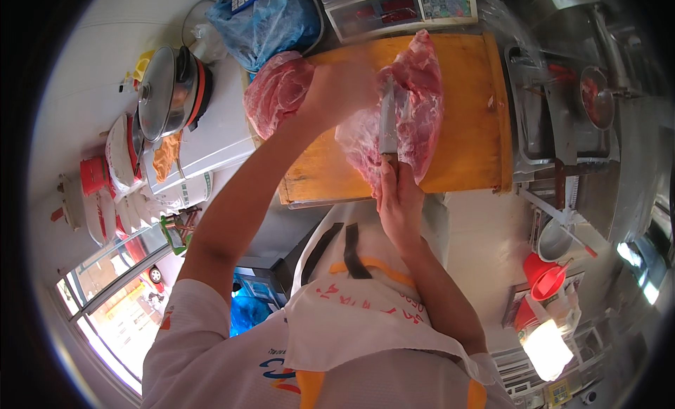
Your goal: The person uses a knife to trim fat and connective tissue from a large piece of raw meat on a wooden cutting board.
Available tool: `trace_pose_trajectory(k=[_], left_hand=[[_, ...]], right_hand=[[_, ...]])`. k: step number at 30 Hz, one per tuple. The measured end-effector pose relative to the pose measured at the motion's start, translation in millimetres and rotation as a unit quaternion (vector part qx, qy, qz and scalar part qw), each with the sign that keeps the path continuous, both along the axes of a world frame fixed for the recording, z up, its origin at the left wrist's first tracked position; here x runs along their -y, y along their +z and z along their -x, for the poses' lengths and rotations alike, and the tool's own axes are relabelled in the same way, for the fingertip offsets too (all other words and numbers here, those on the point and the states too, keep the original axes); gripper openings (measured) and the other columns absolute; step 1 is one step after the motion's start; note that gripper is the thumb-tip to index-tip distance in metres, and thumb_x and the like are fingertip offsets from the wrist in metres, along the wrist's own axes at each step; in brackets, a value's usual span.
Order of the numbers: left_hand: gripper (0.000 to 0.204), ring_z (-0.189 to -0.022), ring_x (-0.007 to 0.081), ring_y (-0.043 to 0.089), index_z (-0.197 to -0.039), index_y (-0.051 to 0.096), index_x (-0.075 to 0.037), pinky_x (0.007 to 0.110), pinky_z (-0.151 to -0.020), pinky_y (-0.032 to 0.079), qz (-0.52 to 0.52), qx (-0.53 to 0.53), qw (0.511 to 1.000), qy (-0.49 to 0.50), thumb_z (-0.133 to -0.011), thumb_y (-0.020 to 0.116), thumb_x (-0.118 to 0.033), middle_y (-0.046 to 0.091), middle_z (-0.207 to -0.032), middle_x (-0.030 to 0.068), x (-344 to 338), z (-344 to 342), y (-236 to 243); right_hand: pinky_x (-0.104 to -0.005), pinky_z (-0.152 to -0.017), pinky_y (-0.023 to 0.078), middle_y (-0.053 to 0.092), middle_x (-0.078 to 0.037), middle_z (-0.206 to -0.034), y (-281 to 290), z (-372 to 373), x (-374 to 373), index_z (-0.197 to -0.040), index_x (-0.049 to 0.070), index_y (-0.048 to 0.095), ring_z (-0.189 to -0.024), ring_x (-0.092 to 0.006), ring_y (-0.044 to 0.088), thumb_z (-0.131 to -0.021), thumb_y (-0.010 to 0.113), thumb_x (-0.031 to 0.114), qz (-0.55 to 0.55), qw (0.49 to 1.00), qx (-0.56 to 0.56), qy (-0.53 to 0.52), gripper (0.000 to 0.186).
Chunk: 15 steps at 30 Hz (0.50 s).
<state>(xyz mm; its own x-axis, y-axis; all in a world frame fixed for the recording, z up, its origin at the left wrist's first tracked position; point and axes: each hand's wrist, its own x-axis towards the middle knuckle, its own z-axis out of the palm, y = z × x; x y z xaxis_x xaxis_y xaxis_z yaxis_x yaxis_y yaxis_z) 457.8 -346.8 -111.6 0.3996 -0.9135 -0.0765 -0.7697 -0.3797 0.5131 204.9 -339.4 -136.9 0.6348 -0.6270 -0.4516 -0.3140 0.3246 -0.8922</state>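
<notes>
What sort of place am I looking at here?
Probably a butcher's shop or meat counter: raw meat lies on a thick wooden board, the right hand holds a knife over it, and a keypad scale stands just beyond.

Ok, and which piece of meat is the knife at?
The right piece, under the knife in the right hand; the left piece, near the blue bag, has no blade over it.

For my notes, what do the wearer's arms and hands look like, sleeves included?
The sleeves are short and pale; the left one bears a small orange mark. Both forearms are bare. The right hand is ungloved; the left hand is too blurred for fine detail.
</notes>
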Motion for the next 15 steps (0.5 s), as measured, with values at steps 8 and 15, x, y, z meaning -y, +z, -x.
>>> trace_pose_trajectory(k=[8, 15], left_hand=[[0.022, -0.058, 0.0076, 0.062, -0.096, 0.08, 0.006, 0.027, -0.051, 0.049, -0.113, 0.023, 0.985, -0.129, -0.082, 0.082, -0.011, 0.069, -0.07, 0.0055, 26.1, -21.9, 27.0], [0.027, -0.057, 0.0096, 0.062, -0.1, 0.081, 0.008, 0.027, -0.051, 0.049, -0.092, 0.012, 0.986, -0.141, -0.082, 0.083, -0.012, 0.072, -0.072, 0.0072, 17.2, -28.9, 32.1]], right_hand=[[-0.0291, -0.042, 0.039, 0.054, -0.003, -0.069, -12.4, -37.4, -16.5, -0.103, 0.004, 0.054, -0.047, -0.0113, 0.049, -0.115, 0.053, 0.024, 0.005, 0.995, 0.075, -0.06, 0.023], [-0.0424, -0.056, 0.049, 0.063, -0.017, -0.072, 5.1, -43.9, -2.6, -0.104, 0.0, 0.057, -0.061, -0.0334, 0.065, -0.112, 0.056, 0.022, 0.007, 0.999, 0.035, -0.012, 0.024]])
